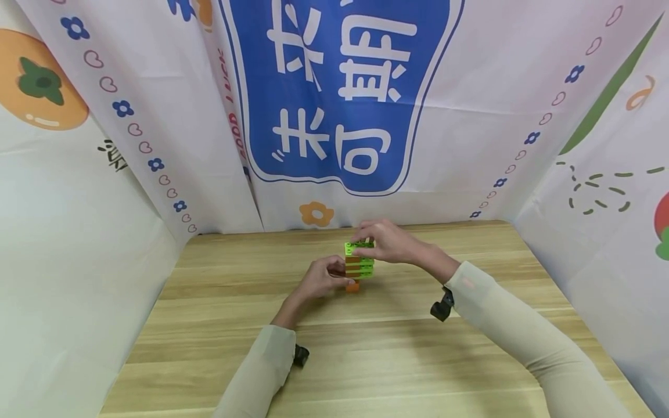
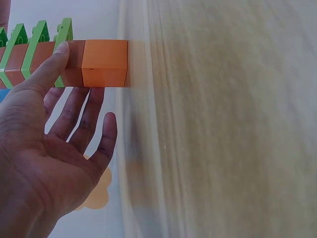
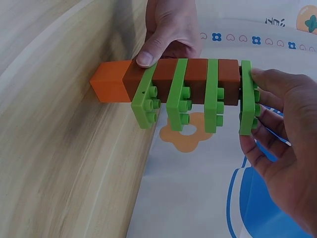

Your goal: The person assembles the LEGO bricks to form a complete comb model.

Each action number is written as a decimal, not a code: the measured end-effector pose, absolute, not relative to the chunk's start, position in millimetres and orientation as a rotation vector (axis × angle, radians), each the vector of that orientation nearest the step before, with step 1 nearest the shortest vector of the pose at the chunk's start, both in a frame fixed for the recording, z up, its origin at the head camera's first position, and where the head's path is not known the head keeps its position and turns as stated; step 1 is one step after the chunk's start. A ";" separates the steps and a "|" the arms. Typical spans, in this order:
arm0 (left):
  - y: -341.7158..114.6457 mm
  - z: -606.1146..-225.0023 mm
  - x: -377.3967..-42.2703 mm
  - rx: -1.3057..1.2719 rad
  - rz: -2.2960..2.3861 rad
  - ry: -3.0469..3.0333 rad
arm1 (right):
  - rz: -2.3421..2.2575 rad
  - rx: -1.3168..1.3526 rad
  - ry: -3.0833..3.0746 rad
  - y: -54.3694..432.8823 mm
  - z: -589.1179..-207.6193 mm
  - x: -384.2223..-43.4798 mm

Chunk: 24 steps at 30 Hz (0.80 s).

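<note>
A tower of toy building blocks stands upright on the wooden table, an orange block [image 2: 105, 63] at its foot. Above that, brown bricks [image 3: 195, 72] alternate with green plates [image 3: 174, 106] whose studded ends jut out to one side. My left hand [image 1: 320, 280] grips the tower low down, thumb on the lowest brown brick and green plate, other fingers behind. At the top, my right hand [image 1: 391, 242] pinches the uppermost green plate [image 3: 245, 116] between thumb and fingers. A thin dark gap shows between that plate and the brown brick below it.
The wooden tabletop [image 1: 366, 360] ends at a printed white cloth [image 1: 470, 116] behind the tower. More cloth hangs along the left and right sides. Dark wrist cameras [image 1: 442, 305] sit on both sleeves.
</note>
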<state>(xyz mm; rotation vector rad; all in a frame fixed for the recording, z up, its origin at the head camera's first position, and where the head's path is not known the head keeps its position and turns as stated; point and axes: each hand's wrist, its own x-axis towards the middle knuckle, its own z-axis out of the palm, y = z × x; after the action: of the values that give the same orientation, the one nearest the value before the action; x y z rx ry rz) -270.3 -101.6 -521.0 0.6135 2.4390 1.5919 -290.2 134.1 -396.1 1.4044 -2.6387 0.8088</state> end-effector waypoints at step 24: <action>-99.7 -521.6 -271.3 0.626 1.590 2.443 | 0.749 1.392 -2.684 129.7 -387.3 -285.1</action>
<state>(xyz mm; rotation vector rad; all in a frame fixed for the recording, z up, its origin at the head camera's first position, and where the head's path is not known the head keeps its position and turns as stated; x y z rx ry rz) -271.3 -99.7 -521.6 0.6262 2.4428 1.5901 -285.1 129.7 -387.3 1.3915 -2.6840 0.7491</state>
